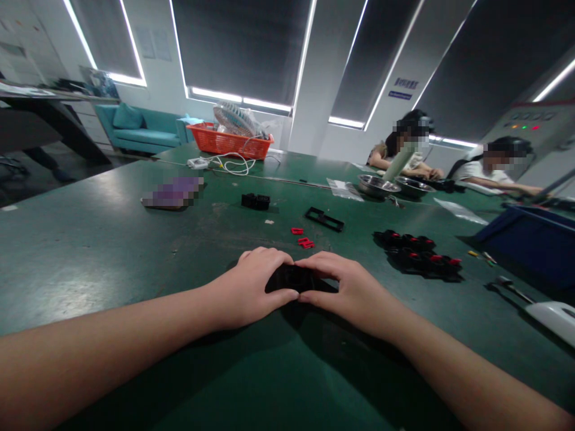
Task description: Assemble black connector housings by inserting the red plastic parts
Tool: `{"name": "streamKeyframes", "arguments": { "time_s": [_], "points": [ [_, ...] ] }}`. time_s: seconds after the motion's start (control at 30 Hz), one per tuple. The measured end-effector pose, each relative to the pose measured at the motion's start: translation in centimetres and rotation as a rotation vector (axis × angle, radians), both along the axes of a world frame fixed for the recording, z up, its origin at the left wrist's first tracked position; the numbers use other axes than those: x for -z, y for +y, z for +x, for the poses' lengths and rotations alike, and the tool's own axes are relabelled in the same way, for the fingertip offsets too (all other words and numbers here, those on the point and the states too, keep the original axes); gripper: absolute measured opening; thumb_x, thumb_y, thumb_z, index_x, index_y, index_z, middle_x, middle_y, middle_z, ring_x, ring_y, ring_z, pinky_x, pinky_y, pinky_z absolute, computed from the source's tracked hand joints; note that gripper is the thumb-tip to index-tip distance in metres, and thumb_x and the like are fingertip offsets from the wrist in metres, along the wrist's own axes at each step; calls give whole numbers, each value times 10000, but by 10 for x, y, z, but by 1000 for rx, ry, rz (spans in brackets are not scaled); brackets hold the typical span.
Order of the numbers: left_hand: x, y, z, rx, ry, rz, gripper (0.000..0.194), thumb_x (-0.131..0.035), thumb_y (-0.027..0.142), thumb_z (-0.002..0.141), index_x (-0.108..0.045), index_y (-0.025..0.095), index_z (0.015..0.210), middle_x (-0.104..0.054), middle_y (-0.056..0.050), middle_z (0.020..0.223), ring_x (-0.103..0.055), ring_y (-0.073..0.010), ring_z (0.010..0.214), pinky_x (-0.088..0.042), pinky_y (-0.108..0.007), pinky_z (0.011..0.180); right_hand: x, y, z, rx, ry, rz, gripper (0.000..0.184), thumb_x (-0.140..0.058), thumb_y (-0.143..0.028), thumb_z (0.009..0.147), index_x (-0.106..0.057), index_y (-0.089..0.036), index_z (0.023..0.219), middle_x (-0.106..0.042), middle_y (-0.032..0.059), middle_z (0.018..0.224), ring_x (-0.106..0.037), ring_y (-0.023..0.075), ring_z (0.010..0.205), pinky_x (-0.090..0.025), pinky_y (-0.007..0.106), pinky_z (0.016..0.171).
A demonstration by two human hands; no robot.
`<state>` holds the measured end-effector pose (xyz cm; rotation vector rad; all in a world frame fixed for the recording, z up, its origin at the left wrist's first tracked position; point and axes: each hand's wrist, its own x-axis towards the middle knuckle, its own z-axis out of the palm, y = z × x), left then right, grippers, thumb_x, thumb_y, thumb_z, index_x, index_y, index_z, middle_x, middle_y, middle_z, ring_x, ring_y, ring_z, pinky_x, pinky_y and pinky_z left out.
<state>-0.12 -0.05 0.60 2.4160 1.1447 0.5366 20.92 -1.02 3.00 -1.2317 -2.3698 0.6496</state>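
Note:
My left hand [256,287] and my right hand [344,284] meet at the middle of the table, both closed around a black plastic part [293,278]. Fingers and thumbs cover much of it, so its full shape is hidden. Just beyond my fingertips lie small red clips [305,243], with another red clip [297,231] a little farther off. Behind them rests a flat black rectangular frame [324,219] with openings. A black block-shaped part [256,201] sits farther back, left of the frame.
To the right lie black assemblies with red pieces [424,260], near a blue bin [530,239] and a white-handled tool [550,314]. A purple phone-like object [174,193] is at left. Behind stand an orange basket [229,142] and metal bowls [377,187]. Two people [404,149] sit at back right.

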Motion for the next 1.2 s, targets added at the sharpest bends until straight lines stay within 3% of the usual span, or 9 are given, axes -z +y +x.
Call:
{"name": "streamKeyframes", "arguments": {
  "time_s": [1.2],
  "points": [
    [2,0,0,11,-7,33,357,-620,303,822,-598,183,1158,-660,-100,1134,-574,-305,1102,-434,-493,983,-1,-1,0,0,-6,5,352,-755,-170,792,-702,-162,1140,-706,74,1099,-635,221,1039,-486,377,938]
  ]
}}
